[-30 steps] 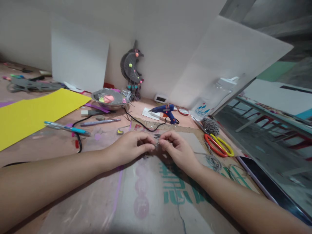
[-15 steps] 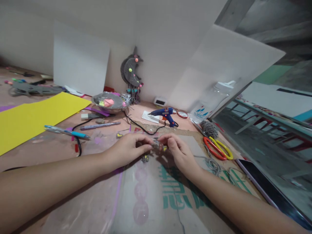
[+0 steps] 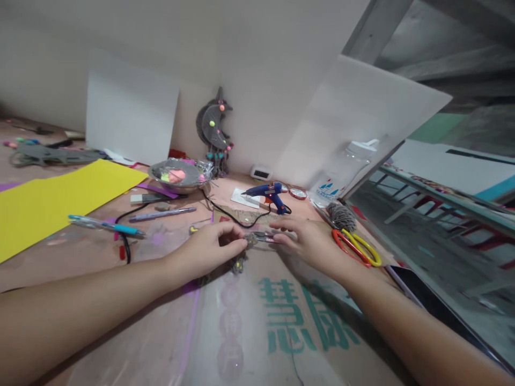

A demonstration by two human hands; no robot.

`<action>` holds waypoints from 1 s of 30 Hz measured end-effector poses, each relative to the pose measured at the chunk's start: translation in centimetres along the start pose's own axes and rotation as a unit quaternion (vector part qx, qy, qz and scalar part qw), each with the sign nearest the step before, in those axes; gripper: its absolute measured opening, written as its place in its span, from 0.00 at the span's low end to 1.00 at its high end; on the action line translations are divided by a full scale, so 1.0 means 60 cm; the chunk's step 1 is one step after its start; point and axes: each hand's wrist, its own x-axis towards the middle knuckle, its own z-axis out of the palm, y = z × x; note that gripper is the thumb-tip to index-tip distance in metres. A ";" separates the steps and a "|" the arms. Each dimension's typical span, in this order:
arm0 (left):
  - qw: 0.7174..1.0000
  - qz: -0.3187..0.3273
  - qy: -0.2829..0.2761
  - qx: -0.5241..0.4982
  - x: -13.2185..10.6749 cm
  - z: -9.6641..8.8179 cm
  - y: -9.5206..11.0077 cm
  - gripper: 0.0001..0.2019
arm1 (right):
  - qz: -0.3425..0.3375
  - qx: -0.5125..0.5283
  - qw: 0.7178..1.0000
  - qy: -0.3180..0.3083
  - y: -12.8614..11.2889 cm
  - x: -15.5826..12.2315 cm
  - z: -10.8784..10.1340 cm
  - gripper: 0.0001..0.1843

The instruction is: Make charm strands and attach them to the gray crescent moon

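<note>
While the left hand (image 3: pixel 215 245) pinches a small greyish piece (image 3: pixel 251 239) jutting past its closed grip, the right hand (image 3: pixel 316 242) has its narrow grip on a small metal tool (image 3: pixel 263 236), its far end touching or almost touching that piece.

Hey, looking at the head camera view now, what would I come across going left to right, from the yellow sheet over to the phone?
Yellow sheet, left hand, small metal tool, right hand, red and yellow scissors handles, phone.
</note>
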 end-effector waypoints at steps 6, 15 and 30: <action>1.000 0.004 0.013 0.026 0.000 -0.002 -0.002 0.08 | -0.040 -0.065 0.997 0.026 0.011 0.002 0.049 0.11; 0.999 0.022 0.017 0.034 -0.002 -0.001 -0.002 0.07 | -0.063 -0.145 0.986 0.050 0.005 0.001 0.049 0.12; 1.000 0.022 0.005 0.015 -0.007 0.000 0.010 0.03 | -0.049 0.105 0.984 0.132 -0.059 -0.030 0.009 0.19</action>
